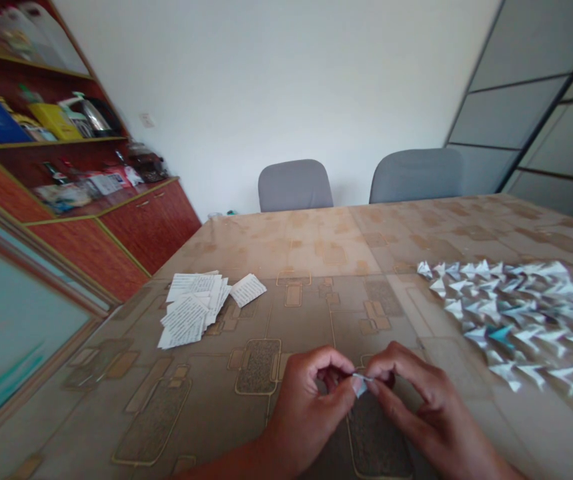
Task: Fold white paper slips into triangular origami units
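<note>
Between my two hands, low in the head view, is a small folded piece of paper [361, 385]. My left hand [311, 400] pinches its left side between thumb and forefinger. On the other side, the thumb and forefinger of my right hand [416, 397] are closed on it too. The fingers hide part of the folds. To the left lies a loose stack of printed paper slips [191, 310], with one separate slip [248, 290] at its right. Rows of small folded paper pieces [516, 307] stand on the right, mostly white, with a teal one [500, 335] among them.
The patterned table [306, 247] stretches to the far side, where two grey chairs [295, 185] stand against the white wall. A wooden shelf unit [116, 233] holding bottles, a kettle and boxes is at the left. Panelled doors [501, 117] rise at the right.
</note>
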The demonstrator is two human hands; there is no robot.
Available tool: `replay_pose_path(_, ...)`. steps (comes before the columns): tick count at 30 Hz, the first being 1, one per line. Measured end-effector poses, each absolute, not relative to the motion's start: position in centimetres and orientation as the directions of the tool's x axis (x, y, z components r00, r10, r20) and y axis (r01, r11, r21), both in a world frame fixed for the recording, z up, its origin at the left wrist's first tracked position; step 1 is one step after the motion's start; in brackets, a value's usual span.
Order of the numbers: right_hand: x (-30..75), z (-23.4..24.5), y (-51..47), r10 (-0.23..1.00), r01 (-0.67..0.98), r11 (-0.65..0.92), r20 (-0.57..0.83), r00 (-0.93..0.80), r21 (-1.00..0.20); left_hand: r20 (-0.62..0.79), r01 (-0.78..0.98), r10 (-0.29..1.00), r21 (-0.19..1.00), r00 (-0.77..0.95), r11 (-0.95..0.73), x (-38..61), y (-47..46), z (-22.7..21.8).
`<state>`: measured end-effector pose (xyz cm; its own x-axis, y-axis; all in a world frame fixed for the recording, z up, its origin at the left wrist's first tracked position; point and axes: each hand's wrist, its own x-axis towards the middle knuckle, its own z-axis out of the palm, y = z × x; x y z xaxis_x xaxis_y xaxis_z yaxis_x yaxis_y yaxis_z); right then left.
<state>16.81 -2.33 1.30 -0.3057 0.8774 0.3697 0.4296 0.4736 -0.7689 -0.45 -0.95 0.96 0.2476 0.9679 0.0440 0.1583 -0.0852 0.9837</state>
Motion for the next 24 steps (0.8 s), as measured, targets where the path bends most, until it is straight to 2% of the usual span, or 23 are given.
replay_pose_path(9, 16.9, 2.0, -2.3, 0.842, 0.463, 0.539, 0.427, -0.330, -0.704, -0.135, -0.071, 0.939, 0.984, 0.315, 0.166, -0.7, -0.6, 0.8)
replay_pose_path(14, 16.8, 2.1, -2.3, 0.827, 0.497, 0.562, 0.423, -0.371, -0.661, -0.240, -0.119, 0.915, 0.949, 0.324, 0.291, -0.6, -0.4, 1.4)
replay_pose_path(17, 16.8, 2.0, -2.4, 0.827, 0.506, 0.562, 0.419, -0.376, -0.655, -0.268, -0.106, 0.906, 0.943, 0.327, 0.317, -0.7, -0.3, 1.8)
replay_pose_path(24, 17.0, 1.8, -2.5, 0.807, 0.489, 0.588, 0.427, -0.408, -0.645, -0.207, -0.104, 0.893, 0.957, 0.400, 0.269, -1.2, -0.2, 1.6)
